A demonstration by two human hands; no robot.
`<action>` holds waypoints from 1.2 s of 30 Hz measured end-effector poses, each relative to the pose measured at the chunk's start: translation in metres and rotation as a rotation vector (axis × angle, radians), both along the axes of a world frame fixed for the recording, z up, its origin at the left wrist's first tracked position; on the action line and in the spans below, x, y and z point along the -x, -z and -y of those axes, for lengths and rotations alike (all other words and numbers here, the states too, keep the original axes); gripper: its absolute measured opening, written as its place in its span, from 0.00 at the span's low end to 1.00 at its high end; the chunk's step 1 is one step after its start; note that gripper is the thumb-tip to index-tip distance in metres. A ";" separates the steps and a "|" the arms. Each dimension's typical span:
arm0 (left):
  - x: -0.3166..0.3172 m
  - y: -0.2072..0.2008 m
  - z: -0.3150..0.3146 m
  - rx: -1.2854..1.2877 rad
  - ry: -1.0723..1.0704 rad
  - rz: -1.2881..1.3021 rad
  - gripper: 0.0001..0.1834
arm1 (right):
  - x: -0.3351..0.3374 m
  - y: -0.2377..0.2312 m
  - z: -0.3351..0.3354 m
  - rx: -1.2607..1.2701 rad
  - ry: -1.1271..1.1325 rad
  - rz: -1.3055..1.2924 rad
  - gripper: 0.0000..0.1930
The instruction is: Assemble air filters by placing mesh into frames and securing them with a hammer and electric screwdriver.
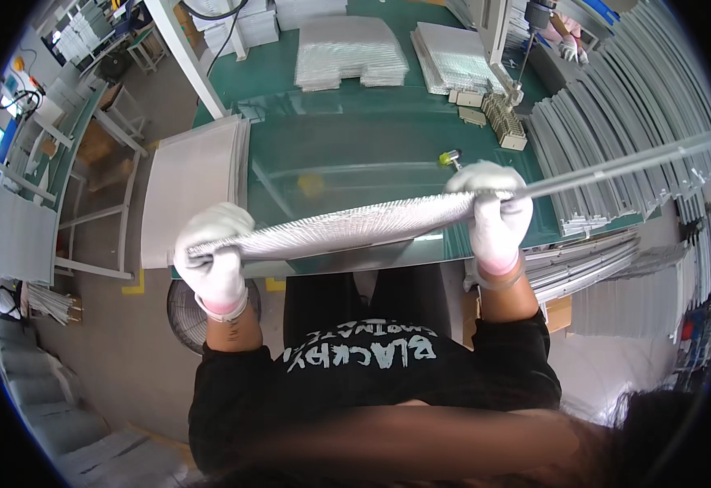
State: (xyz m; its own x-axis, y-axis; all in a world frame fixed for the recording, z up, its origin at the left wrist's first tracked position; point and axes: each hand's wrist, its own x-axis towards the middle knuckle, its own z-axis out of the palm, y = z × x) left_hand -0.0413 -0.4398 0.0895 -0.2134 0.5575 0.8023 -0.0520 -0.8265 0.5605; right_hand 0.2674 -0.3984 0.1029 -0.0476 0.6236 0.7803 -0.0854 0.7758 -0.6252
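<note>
At far left, a stack of pale panels [197, 175] lies on the green desk [282, 150]. Beside it, the gloved left hand [215, 252] has its fingers pinching one end of a silvery ridged sheet [355, 224], stretched across the desk's near edge! Over to the gloved right hand [492, 210], fingers clamping the sheet's other end, with a long grey bar [615, 167] running rightward from beside it.

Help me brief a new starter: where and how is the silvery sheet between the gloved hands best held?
Probably by its opposite ends, coming from the left and right: the silvery sheet is long and thin, spanning the gap between the left hand and right hand.
</note>
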 end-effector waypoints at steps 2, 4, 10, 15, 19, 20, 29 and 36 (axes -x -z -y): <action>-0.004 -0.005 -0.001 -0.020 -0.071 -0.047 0.17 | 0.001 0.003 -0.001 -0.056 -0.139 0.001 0.09; -0.012 -0.005 0.003 -0.068 -0.002 -0.204 0.17 | -0.012 0.021 0.001 0.010 -0.082 -0.059 0.10; 0.021 0.026 0.011 -0.111 0.717 -0.679 0.09 | -0.038 0.061 0.038 -0.033 -0.320 -0.013 0.16; 0.026 0.088 0.015 0.315 0.641 -1.018 0.22 | -0.043 0.059 0.060 -0.214 -0.517 -0.001 0.20; 0.033 0.125 -0.010 0.333 0.461 -1.357 0.32 | -0.049 0.061 0.079 -0.118 -0.400 0.079 0.17; 0.032 0.124 -0.017 0.314 0.481 -1.418 0.32 | -0.052 0.063 0.079 -0.095 -0.415 0.093 0.16; 0.035 0.130 -0.027 0.283 0.589 -1.435 0.32 | -0.049 0.065 0.078 -0.101 -0.392 0.086 0.15; 0.036 0.133 -0.026 0.292 0.635 -1.429 0.37 | -0.038 0.057 0.083 -0.063 -0.305 0.057 0.15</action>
State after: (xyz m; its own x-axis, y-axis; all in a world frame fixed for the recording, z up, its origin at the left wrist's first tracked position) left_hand -0.0772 -0.4134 -0.0440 0.9060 0.4229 -0.0158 0.3537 -0.7362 0.5770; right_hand 0.3052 -0.4813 0.0457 -0.2699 0.5241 0.8078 -0.2866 0.7571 -0.5870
